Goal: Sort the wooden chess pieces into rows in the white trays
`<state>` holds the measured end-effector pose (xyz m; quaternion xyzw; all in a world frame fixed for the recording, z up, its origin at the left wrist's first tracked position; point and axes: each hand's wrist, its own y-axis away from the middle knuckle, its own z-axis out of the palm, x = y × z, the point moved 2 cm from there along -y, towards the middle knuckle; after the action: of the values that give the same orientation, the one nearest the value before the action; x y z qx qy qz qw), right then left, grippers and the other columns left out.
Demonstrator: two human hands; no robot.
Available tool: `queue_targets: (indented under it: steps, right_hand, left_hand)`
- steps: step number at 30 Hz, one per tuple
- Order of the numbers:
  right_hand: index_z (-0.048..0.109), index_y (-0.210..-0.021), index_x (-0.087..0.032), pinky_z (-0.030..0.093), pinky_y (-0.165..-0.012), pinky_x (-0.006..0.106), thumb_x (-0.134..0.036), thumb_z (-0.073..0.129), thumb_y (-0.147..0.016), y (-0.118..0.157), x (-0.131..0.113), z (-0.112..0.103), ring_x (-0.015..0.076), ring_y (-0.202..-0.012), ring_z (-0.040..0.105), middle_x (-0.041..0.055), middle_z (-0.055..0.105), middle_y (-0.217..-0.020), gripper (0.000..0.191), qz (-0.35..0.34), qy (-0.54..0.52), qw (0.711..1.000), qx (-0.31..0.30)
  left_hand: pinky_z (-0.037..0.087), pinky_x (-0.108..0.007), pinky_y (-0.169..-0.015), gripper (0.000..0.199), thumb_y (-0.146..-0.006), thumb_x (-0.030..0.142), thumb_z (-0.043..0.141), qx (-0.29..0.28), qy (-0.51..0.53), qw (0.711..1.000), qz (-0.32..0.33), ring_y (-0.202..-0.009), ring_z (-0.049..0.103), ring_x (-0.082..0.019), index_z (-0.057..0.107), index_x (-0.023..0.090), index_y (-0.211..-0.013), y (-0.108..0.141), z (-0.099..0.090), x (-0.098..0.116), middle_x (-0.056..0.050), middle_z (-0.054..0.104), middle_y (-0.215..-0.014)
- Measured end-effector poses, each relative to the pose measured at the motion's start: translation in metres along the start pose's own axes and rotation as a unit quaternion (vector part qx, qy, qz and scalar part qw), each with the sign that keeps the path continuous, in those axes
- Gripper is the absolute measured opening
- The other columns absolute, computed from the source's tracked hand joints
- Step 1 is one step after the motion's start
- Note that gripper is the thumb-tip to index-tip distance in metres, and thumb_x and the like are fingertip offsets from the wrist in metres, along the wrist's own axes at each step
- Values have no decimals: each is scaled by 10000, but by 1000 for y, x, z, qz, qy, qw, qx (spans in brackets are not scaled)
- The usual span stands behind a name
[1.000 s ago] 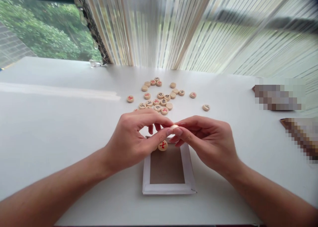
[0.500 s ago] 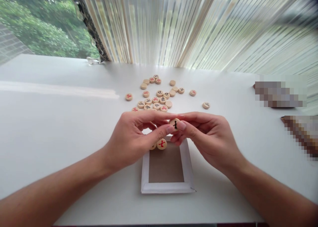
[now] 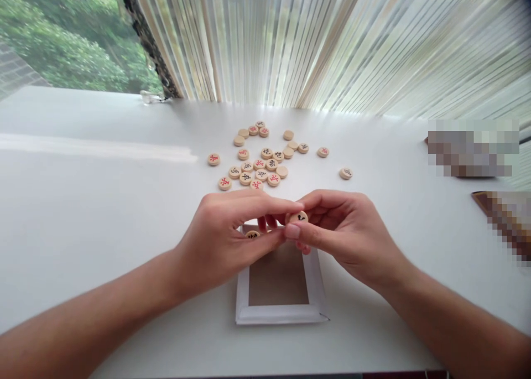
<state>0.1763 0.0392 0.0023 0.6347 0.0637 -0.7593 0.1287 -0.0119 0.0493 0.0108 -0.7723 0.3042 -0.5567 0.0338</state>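
A round wooden xiangqi piece (image 3: 299, 217) with a black character is held above a white-rimmed shallow box (image 3: 282, 314). My right hand (image 3: 344, 224) pinches it, thumb across its near side. The left thumb and index finger of my left hand (image 3: 226, 224) close on its left and far edges. Inside the box, at its far left end, lies another xiangqi piece (image 3: 252, 235) with black marking, half covered by my left hand. The rest of the box's brown bottom (image 3: 277, 282) shows bare. Past my hands, several loose xiangqi pieces (image 3: 259, 164) lie scattered, some with red or black characters, some blank side up.
Single pieces lie apart at the right (image 3: 345, 173) and the left (image 3: 213, 159). Two blurred-out brown-edged objects (image 3: 464, 152) rest at the table's right side. Behind the white table (image 3: 103, 213) hang a string curtain (image 3: 257, 47) and a window (image 3: 74, 36).
The held piece has turned and dropped slightly towards the right, with my right thumb lower on it. My left fingers have spread a little. The red-marked piece in the box is now hidden.
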Motion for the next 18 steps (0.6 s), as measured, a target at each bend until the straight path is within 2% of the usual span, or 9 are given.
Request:
queue_targets:
  steps: [4, 8, 12, 18]
  right_hand:
    - [821, -764, -187, 571, -507, 200, -311, 1019, -677, 1, -2, 1, 117, -545, 664, 20, 774, -680, 250, -7, 13, 1000, -2]
    - [833, -790, -197, 578, -529, 219, -355, 992, -727, 3, -1, 0, 127, -553, 666, 18, 758, -655, 233, -10, 22, 1000, -9]
    - [847, -843, -194, 586, -551, 225, -367, 959, -781, 4, -1, 0, 135, -578, 679, 23, 766, -674, 215, -23, 32, 999, -20]
    - [851, -906, -199, 619, -582, 213, -352, 942, -809, 5, -3, 0, 140, -623, 716, 24, 791, -729, 203, -39, 34, 998, -26]
  left_hand:
    - [645, -294, -722, 161, -910, 220, 799, -3, -21, 1000, -2, -720, 746, -178, 851, 312, -1031, 0, -1, 1, -5, 828, -844]
    - [645, -280, -709, 184, -865, 186, 839, -3, 2, 1000, 6, -709, 753, -172, 852, 302, -1007, -1, -1, 2, 4, 828, -834]
    - [659, -310, -702, 160, -876, 217, 838, -1, 35, 999, -25, -713, 761, -192, 849, 283, -1021, 0, 0, -1, -11, 827, -822]
    - [658, -275, -704, 240, -865, 112, 832, -2, 103, 994, -41, -764, 791, -172, 847, 259, -1055, -1, 1, -4, -3, 838, -871]
